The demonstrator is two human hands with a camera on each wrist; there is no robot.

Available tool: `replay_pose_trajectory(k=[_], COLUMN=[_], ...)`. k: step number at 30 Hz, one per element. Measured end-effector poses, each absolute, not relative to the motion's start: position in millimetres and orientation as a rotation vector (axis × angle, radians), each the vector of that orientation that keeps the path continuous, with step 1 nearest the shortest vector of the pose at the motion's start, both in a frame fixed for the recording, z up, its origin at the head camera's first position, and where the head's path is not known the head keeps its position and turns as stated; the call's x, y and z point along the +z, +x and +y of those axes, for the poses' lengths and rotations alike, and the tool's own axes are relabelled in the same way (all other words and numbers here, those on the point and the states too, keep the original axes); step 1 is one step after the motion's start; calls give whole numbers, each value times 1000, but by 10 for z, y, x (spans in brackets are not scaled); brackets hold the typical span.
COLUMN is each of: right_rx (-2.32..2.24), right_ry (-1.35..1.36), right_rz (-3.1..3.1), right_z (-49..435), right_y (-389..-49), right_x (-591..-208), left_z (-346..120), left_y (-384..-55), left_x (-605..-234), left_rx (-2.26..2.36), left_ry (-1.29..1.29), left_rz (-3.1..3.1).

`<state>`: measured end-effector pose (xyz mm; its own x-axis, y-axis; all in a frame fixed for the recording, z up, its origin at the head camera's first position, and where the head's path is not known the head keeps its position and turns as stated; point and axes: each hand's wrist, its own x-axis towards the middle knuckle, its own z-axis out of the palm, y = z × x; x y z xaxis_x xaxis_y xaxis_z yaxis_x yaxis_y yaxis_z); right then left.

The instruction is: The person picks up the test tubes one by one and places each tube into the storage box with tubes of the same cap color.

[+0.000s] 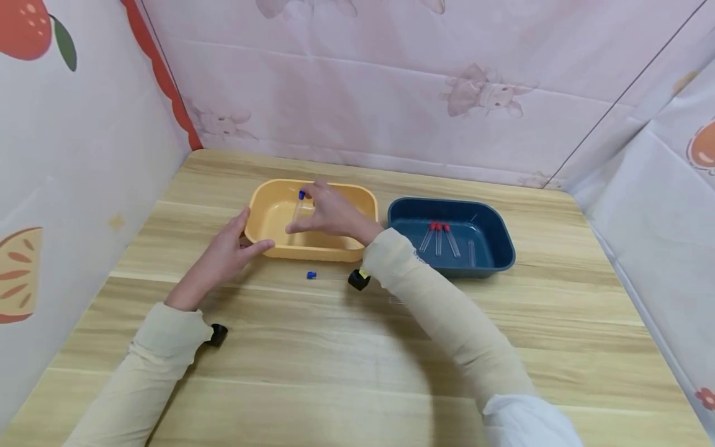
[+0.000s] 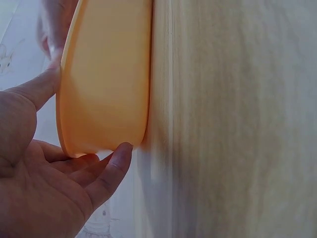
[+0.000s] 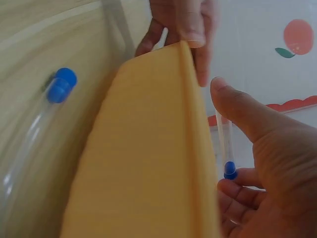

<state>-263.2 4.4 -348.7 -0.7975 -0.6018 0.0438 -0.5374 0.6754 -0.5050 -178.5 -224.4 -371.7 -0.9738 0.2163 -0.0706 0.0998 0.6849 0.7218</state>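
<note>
My right hand (image 1: 335, 214) pinches a clear test tube (image 3: 226, 136) with a blue cap, thumb and fingers at its two ends. In the head view the tube overlaps the inside of the yellow bin (image 1: 313, 253). My left hand (image 1: 223, 254) holds the bin's near left corner, the thumb at the rim and the fingers against the end wall (image 2: 106, 99). On the table in front of the bin lies another test tube (image 3: 34, 126) with a blue cap (image 1: 311, 275).
A dark blue bin (image 1: 486, 270) stands right of the yellow one. Three red-capped test tubes (image 1: 438, 239) and a clear tube (image 1: 472, 253) lie in it. Another clear piece (image 1: 396, 301) lies on the table, partly hidden by the right sleeve. Printed cloth (image 1: 357, 93) hangs behind.
</note>
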Motion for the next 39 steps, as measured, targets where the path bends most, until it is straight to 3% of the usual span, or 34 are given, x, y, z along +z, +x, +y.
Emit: replay_pose_trajectory(k=[39], right_rx=[-615], right_ry=[-920], right_rz=[2715], right_z=[-242], right_y=[-2695], right_x=[-3770], left_z=[-2236], left_y=[-1745], left_x=[-3725], left_rx=[1177], left_ry=[231], left_rz=[2744])
